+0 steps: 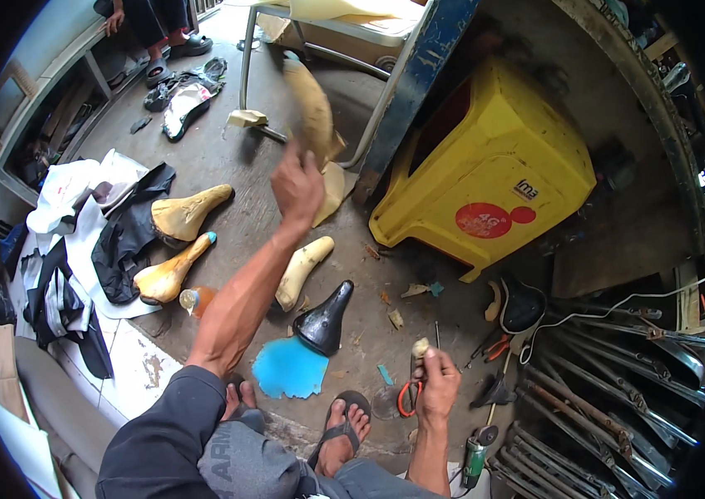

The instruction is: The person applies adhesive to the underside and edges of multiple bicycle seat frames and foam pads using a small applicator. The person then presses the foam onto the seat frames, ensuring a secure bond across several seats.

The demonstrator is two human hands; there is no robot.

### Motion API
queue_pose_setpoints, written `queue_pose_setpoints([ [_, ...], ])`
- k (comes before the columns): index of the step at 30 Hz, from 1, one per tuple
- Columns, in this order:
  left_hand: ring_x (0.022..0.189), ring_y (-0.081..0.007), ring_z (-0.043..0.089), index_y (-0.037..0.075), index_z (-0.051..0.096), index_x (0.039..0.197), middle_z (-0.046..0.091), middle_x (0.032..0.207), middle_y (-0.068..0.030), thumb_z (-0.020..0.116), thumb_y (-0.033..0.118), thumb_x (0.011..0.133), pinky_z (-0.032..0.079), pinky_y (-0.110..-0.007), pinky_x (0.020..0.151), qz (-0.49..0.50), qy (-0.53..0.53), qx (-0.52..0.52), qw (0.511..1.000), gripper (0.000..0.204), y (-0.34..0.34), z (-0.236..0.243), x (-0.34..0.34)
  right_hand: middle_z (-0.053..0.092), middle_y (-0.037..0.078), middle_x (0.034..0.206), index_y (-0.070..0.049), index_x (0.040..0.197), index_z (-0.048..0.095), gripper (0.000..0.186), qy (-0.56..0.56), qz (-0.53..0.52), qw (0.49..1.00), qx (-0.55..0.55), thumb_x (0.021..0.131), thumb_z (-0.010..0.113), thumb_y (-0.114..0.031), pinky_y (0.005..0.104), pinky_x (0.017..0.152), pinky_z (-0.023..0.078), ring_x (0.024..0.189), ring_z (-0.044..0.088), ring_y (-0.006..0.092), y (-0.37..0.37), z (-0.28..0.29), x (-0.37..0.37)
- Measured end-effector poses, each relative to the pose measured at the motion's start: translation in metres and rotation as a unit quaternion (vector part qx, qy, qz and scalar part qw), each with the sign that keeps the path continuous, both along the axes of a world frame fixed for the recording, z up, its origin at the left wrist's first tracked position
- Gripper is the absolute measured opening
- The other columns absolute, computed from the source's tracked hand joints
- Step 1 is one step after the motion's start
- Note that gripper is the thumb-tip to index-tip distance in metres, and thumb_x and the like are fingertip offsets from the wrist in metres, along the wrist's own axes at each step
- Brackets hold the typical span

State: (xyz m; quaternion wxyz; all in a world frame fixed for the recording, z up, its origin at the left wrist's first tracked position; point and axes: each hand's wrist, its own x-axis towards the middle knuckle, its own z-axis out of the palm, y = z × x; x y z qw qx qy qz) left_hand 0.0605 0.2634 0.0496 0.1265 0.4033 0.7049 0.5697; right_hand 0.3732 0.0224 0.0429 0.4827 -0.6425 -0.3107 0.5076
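My left hand (pixel 296 185) is raised in front of the metal chair, closed on a curved tan foam piece (pixel 311 104), which is blurred by motion. My right hand (pixel 438 381), lower right, pinches a small pale scrap (pixel 420 348) above red-handled scissors (pixel 405 397). Between my arms lie a black bike saddle (pixel 324 320), a blue sheet (pixel 290 364) and a pale foam piece (pixel 302 270). Two tan saddles (pixel 190 214) (pixel 171 274) and an orange jar (pixel 196 301) are left of my forearm.
A yellow plastic stool (pixel 494 166) and chair (pixel 344 25) stand beyond. Fabric scraps (pixel 74 200) lie left. Steel tubes (pixel 602 399), an angle grinder (pixel 475 457) and pliers (pixel 498 348) are at right. Another person's legs and hand (pixel 153 37) show at the top left.
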Motion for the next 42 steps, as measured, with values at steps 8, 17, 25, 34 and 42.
queue_pose_setpoints([
  [8,0.129,-0.0280,0.057,0.013,0.062,0.132,0.062,0.136,-0.0117,0.063,-0.007,0.069,0.041,-0.052,0.108,-0.509,0.183,0.161,0.825,0.066,-0.133,-0.080,0.116,0.057,-0.003,0.078,-0.008,0.105,0.066,0.020,-0.043,-0.262,0.951,0.159,0.102,0.060,-0.026,0.0205,0.049,0.039,0.057,0.049,0.0038,-0.005,0.036,0.070],
  [17,0.130,-0.0395,0.051,0.006,0.044,0.145,0.050,0.144,-0.0189,0.068,0.007,0.085,0.041,-0.055,0.108,-0.563,0.091,-0.133,0.810,0.065,-0.239,-0.104,0.079,0.059,-0.002,0.081,-0.009,0.104,0.066,0.022,0.018,-0.201,0.975,0.089,0.101,0.062,-0.030,0.0213,0.050,0.043,0.058,0.053,0.0054,-0.023,0.015,0.061],
  [25,0.124,-0.0326,0.050,0.005,0.024,0.150,0.042,0.139,-0.0230,0.079,0.016,0.085,0.046,-0.046,0.102,0.086,-0.159,-0.203,0.962,0.086,-0.334,-0.159,-0.058,0.061,0.002,0.086,-0.003,0.102,0.065,0.026,0.052,-0.177,0.979,0.088,0.101,0.062,-0.029,0.0231,0.052,0.043,0.061,0.054,0.0069,-0.006,0.008,0.047],
  [34,0.107,-0.0240,0.064,0.005,0.052,0.127,0.065,0.113,-0.0144,0.089,0.023,0.076,0.051,-0.037,0.095,0.009,0.037,-0.086,0.996,0.066,-0.263,-0.122,-0.102,0.063,0.002,0.078,-0.004,0.104,0.068,0.024,0.045,-0.137,0.988,0.065,0.101,0.063,-0.027,0.0233,0.053,0.044,0.060,0.054,0.0072,-0.008,0.015,0.027],
  [42,0.077,-0.0304,0.063,0.006,0.064,0.092,0.064,0.085,-0.0108,0.086,0.024,0.068,0.048,-0.041,0.070,-0.246,0.214,-0.035,0.945,0.037,-0.259,-0.036,-0.011,0.064,0.001,0.082,0.000,0.110,0.071,0.024,-0.056,0.109,0.992,0.040,0.100,0.065,-0.021,0.0221,0.060,0.046,0.066,0.055,0.0063,-0.022,0.019,-0.038],
])
